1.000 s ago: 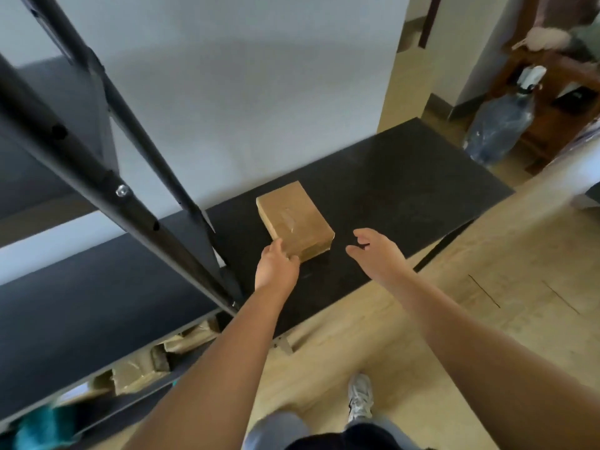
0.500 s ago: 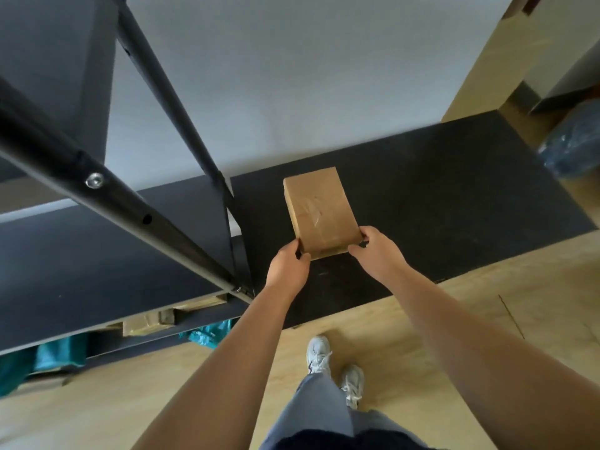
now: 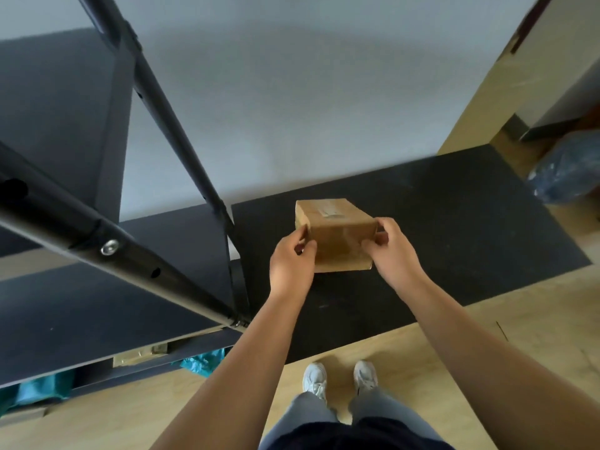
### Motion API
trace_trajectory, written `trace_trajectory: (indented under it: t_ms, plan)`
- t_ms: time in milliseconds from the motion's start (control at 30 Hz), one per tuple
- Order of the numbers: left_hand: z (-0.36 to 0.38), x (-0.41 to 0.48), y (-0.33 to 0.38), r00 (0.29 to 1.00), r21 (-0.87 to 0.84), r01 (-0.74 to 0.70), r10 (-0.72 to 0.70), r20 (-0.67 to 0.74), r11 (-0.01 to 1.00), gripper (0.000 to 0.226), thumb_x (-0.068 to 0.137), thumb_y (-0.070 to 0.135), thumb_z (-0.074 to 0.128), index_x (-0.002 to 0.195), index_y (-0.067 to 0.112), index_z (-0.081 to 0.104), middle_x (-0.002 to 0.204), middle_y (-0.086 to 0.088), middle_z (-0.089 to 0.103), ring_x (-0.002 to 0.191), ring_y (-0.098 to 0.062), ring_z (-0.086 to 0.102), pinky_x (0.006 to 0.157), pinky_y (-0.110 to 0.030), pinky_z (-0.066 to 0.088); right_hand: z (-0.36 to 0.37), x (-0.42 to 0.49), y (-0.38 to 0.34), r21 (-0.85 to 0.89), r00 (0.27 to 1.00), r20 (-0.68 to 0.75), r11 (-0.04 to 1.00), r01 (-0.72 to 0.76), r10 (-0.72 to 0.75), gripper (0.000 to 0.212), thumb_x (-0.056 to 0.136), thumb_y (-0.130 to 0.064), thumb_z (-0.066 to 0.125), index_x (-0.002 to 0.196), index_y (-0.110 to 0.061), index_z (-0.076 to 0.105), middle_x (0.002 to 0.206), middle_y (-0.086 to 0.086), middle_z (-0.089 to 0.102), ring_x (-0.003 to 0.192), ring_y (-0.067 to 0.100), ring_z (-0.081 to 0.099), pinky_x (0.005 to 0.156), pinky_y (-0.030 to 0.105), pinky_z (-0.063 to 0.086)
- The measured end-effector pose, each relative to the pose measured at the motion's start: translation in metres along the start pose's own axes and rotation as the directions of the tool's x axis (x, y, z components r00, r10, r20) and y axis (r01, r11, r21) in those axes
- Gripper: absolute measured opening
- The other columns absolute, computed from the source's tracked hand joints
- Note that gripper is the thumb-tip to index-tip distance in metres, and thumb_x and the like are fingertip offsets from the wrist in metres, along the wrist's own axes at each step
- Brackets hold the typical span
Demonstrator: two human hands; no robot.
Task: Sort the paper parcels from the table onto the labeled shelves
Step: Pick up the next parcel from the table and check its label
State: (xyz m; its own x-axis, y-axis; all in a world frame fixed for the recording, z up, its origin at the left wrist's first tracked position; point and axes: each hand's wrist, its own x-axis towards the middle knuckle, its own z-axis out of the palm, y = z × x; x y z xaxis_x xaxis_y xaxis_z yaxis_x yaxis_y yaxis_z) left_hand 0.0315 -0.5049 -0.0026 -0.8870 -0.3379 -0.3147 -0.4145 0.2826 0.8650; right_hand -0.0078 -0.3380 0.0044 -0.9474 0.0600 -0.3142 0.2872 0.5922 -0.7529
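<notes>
A brown paper parcel [image 3: 337,233], box-shaped with a small label on its top face, is lifted and tilted toward me above the black table [image 3: 454,228]. My left hand [image 3: 290,261] grips its left side and my right hand [image 3: 391,250] grips its right side. The black metal shelf unit [image 3: 107,245] stands directly to the left of the table, its shelf boards and slanted posts filling the left of the view.
Beneath the lower shelf board lie a brown parcel [image 3: 139,354] and teal wrapped items [image 3: 201,360]. A white wall runs behind the table. A blue-wrapped bundle [image 3: 568,172] sits on the floor at far right. My feet stand on the wooden floor at the table's front edge.
Both hands closed on the parcel and raised it off the table, tipping its near end up. The view shifted so the shelf posts loom larger at left.
</notes>
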Motion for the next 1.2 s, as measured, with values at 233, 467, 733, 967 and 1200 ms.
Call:
trace_trajectory:
  t_ms: [233,467,733,967,1200]
  plan:
    - [0.007,0.005,0.02,0.989,-0.062,0.07,-0.077,-0.124,0.996,0.041,0.101,0.029,0.052,0.141,0.021,0.053,0.131,0.001,0.061,0.115,-0.016,0.059,0.071,-0.018,0.045,-0.014,0.014,-0.019,0.014,0.997,0.036,0.997,0.069,-0.07,0.048,0.098,-0.024,0.054,0.145,-0.021,0.044,0.135,0.002,0.057,0.119,0.02,0.055,0.086,0.026,0.043]
    - [0.013,0.0,0.009,0.982,-0.161,0.121,-0.141,-0.126,0.98,0.038,0.103,0.02,0.044,0.139,0.026,0.054,0.123,0.005,0.065,0.099,-0.008,0.063,0.076,-0.023,0.05,-0.024,0.025,-0.016,0.027,0.986,0.149,0.997,0.074,-0.078,0.045,0.102,-0.024,0.046,0.146,-0.019,0.043,0.144,0.001,0.05,0.129,0.019,0.048,0.095,0.028,0.038]
    - [0.016,-0.004,0.009,0.98,-0.064,0.141,-0.148,-0.13,0.988,0.046,0.1,0.015,0.051,0.146,0.024,0.047,0.135,0.003,0.06,0.094,0.0,0.056,0.065,-0.013,0.04,-0.023,0.032,0.0,0.02,0.963,0.255,0.996,0.09,-0.092,0.044,0.098,-0.019,0.051,0.142,-0.024,0.047,0.132,-0.004,0.06,0.122,0.015,0.055,0.091,0.026,0.042]
    - [0.027,-0.003,-0.01,0.973,0.069,0.231,-0.229,-0.033,0.971,0.04,0.094,0.035,0.063,0.132,0.022,0.06,0.119,0.002,0.07,0.086,-0.003,0.061,0.059,-0.017,0.04,-0.014,0.042,0.007,-0.15,0.95,0.312,0.988,0.049,0.001,0.037,0.098,-0.029,0.053,0.133,-0.019,0.055,0.124,0.002,0.064,0.109,0.02,0.06,0.077,0.028,0.042]
    - [0.032,-0.001,-0.006,0.963,0.063,0.249,-0.24,-0.12,0.967,0.028,0.099,0.031,0.052,0.119,0.018,0.067,0.087,0.011,0.063,0.071,-0.003,0.054,0.065,-0.022,0.046,-0.015,0.045,0.008,-0.168,0.951,0.304,0.979,0.112,-0.056,0.031,0.099,-0.032,0.05,0.124,-0.017,0.062,0.113,0.002,0.067,0.081,0.008,0.054,0.06,0.021,0.039]
